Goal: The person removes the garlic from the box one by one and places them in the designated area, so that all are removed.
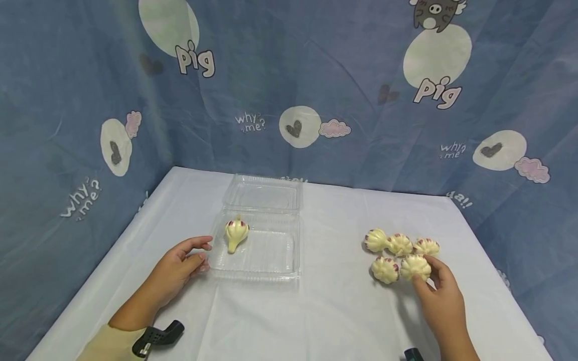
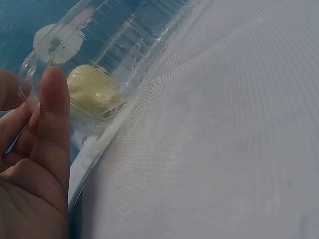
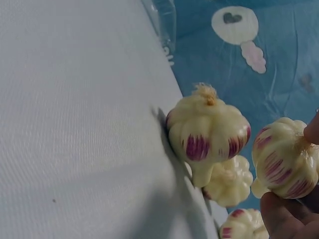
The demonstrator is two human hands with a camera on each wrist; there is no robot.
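Observation:
My left hand (image 1: 180,263) is at the left side of a clear plastic box (image 1: 295,250), with its thumb and fingers around the edge. The box lies with its lid (image 1: 266,193) folded back. Inside, at the left, lies one garlic bulb (image 1: 237,231), also visible through the plastic in the left wrist view. On the right side of the table, my right hand (image 1: 444,296) pinches a garlic bulb (image 3: 284,159) between thumb and fingers. Close beside it is another garlic bulb (image 1: 385,269), and three more form a row behind, including the middle garlic bulb (image 1: 399,244).
A white cloth (image 1: 334,306) covers the table. Behind and to the sides hangs a blue printed curtain (image 1: 253,80). A black strap (image 1: 158,338) is on the left wrist, over a pale sleeve (image 1: 108,343).

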